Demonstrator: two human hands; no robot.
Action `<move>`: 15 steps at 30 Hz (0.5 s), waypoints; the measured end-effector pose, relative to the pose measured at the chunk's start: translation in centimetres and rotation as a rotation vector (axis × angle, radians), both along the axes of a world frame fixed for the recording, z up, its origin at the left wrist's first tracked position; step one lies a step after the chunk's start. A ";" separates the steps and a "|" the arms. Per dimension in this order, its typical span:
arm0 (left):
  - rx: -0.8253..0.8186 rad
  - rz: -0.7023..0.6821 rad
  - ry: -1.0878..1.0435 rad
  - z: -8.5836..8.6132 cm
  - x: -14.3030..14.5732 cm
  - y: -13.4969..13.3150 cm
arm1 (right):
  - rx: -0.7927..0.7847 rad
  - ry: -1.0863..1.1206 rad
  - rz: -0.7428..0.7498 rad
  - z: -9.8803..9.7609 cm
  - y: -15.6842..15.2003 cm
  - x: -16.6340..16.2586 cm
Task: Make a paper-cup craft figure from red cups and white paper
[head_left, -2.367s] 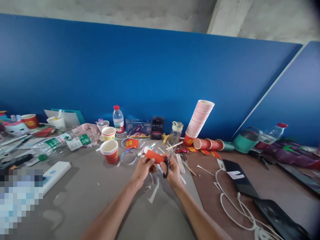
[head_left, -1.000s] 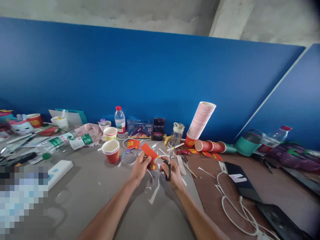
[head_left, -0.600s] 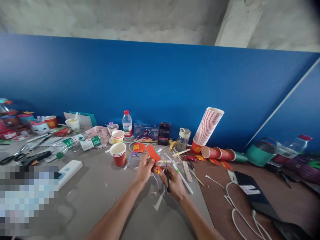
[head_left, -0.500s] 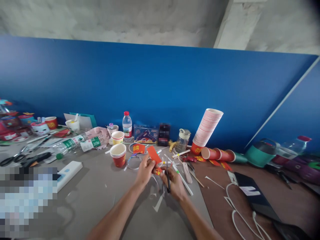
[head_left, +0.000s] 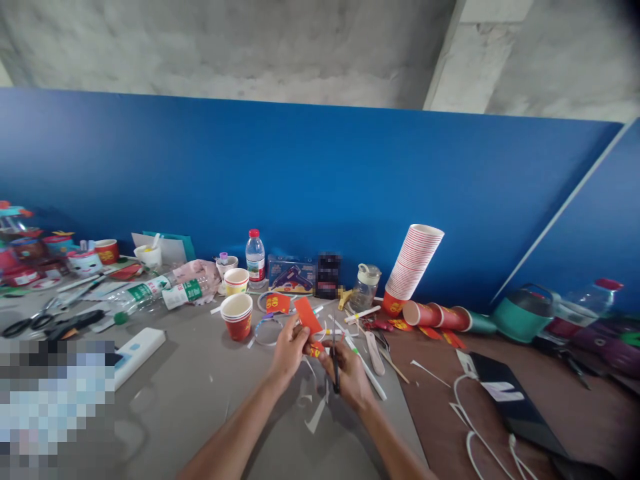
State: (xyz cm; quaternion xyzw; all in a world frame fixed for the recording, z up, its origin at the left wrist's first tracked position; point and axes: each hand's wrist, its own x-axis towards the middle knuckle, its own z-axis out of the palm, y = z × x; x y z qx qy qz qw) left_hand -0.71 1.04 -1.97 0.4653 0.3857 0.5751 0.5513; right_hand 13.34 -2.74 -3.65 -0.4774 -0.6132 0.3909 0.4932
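My left hand (head_left: 289,348) is closed on a flat red paper piece (head_left: 307,316), which sticks up past the fingertips. Just below it, a smaller red piece with yellow print (head_left: 317,349) sits between the two hands; my right fingertips reach its edge. A pair of dark-handled scissors (head_left: 335,371) is in my right hand (head_left: 351,373), with the blades pointing up and away from me. Both hands are held close together above the grey table. Part of the scissors' handle is hidden by my fingers.
Nested red paper cups (head_left: 237,317) stand left of my hands. A tall leaning cup stack (head_left: 414,267) rises at the back right, beside a glass jar (head_left: 365,285). White paper scraps (head_left: 316,415) lie below my hands. A dark power bank or phone (head_left: 515,400) with white cables rests on the brown surface.
The whole view has tilted up slightly, so things sit a little lower in the picture. Both hands keep almost the same pose around the red paper and scissors.
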 end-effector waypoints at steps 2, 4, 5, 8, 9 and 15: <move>-0.002 0.001 0.001 0.1 0.0 -0.1 | 0.003 -0.011 -0.008 0.1 -0.1 0.0; -0.002 0.003 -0.003 0.1 0.1 -0.1 | -0.002 -0.024 -0.020 0.3 -0.1 -0.1; -0.002 0.004 -0.005 0.1 0.1 -0.1 | -0.007 -0.032 -0.028 0.4 -0.1 -0.1; 0.000 0.003 -0.006 0.0 0.1 -0.1 | -0.018 -0.057 -0.043 0.4 -0.1 0.0; 0.002 0.004 -0.005 0.0 0.1 -0.1 | -0.015 -0.062 -0.046 0.4 -0.1 0.0; 0.005 0.026 -0.008 -0.1 0.2 -0.2 | 0.011 -0.086 -0.043 -0.3 0.1 0.2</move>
